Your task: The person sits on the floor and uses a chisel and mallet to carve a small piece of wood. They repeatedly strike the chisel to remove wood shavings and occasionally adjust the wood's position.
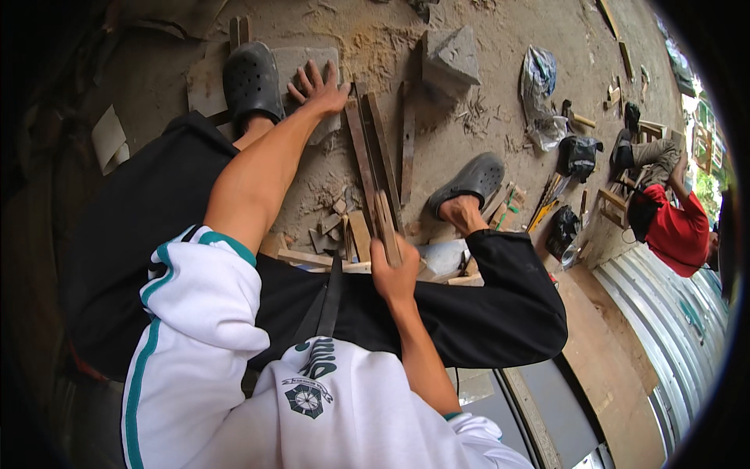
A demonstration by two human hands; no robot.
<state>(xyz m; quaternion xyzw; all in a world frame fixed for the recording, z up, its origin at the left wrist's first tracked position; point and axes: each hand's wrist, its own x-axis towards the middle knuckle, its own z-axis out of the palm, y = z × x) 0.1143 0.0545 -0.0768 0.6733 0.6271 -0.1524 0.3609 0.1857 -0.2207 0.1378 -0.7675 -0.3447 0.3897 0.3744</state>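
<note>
My left hand (319,91) is stretched out with its fingers spread over a flat grey block (291,61) on the ground. Nothing is gripped in it. My right hand (397,272), closer to my body, is closed around a short wooden piece (386,223) with a lengthwise groove or gap. Ahead of that piece, long narrow wooden strips (362,160) lie between my feet, and another dark strip (408,141) lies to their right. Whether the held piece touches the strips, I cannot tell.
Wood offcuts (358,234) lie before my lap. A rough stone block (451,61) stands beyond. A hammer (580,119), plastic bags (539,94) and a black bag (580,156) lie at right. Farther right, a person in red (678,234) sits near corrugated sheeting (664,305).
</note>
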